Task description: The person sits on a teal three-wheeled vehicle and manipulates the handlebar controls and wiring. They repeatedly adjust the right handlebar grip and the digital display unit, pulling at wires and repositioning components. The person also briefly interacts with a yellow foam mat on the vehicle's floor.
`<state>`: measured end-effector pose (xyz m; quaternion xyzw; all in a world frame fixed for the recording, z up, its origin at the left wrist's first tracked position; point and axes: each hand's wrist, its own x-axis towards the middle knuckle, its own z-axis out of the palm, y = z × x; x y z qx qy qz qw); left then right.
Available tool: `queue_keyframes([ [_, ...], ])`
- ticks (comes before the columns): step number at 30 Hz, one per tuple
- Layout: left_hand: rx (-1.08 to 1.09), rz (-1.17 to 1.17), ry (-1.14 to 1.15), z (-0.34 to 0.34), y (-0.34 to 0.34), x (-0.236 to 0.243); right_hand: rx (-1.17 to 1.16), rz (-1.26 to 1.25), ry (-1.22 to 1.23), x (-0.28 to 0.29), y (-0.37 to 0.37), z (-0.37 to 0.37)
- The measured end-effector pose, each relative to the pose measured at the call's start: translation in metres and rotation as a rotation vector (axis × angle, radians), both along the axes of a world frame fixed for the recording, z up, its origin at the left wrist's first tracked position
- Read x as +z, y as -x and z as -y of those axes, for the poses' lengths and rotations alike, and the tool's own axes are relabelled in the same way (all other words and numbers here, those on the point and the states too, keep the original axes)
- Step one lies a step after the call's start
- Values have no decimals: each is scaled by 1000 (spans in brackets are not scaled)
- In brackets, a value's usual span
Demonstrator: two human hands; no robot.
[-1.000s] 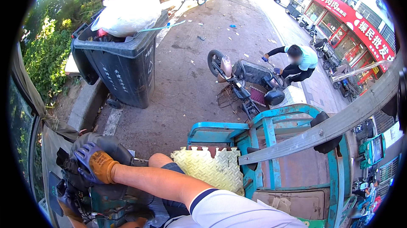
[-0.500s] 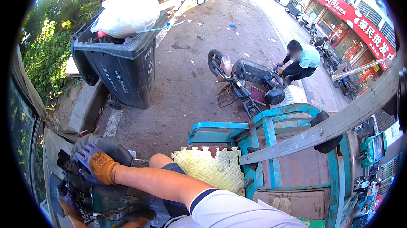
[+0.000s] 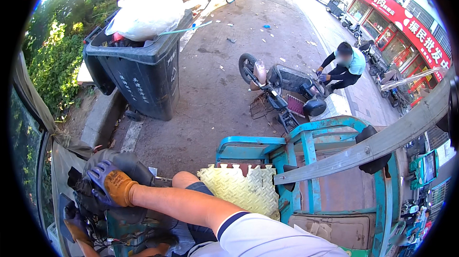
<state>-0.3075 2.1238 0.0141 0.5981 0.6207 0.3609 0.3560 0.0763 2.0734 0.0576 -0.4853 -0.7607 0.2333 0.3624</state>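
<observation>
My right arm reaches across to the left. My right hand (image 3: 111, 184), in a purple and orange work glove, is curled over a dark handlebar (image 3: 86, 191) of the vehicle I sit on. Lower down, in shadow, my left hand (image 3: 75, 223), in a similar glove, is closed around the handlebar's other end. Loose cables (image 3: 126, 240) hang below the bar. A black rounded part (image 3: 131, 167) sits just beyond my right hand. Beside my bare knee lies a pale yellow foam mat (image 3: 241, 191), ragged along its edge.
A blue metal cargo bed (image 3: 313, 195) and slanted grey bar (image 3: 330, 161) are at right. A black wheeled bin (image 3: 138, 78) carries a white bag (image 3: 150, 11). Ahead lies a tipped scooter (image 3: 282, 90); a gloved person (image 3: 351, 63) bends beside it. Parked vehicles line the shops.
My view has shifted slightly, so the surroundings sit a little further right. Both my hands stay on the handlebar. The person by the scooter has changed posture a little.
</observation>
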Motion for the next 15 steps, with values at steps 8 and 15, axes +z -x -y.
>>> queue_keyframes([
  [8, 137, 371, 48, 31, -41, 51, -69, -138, -296, 10, 18, -5],
  [15, 81, 761, 60, 83, -77, 53, -55, 60, -385, -15, 12, -13],
])
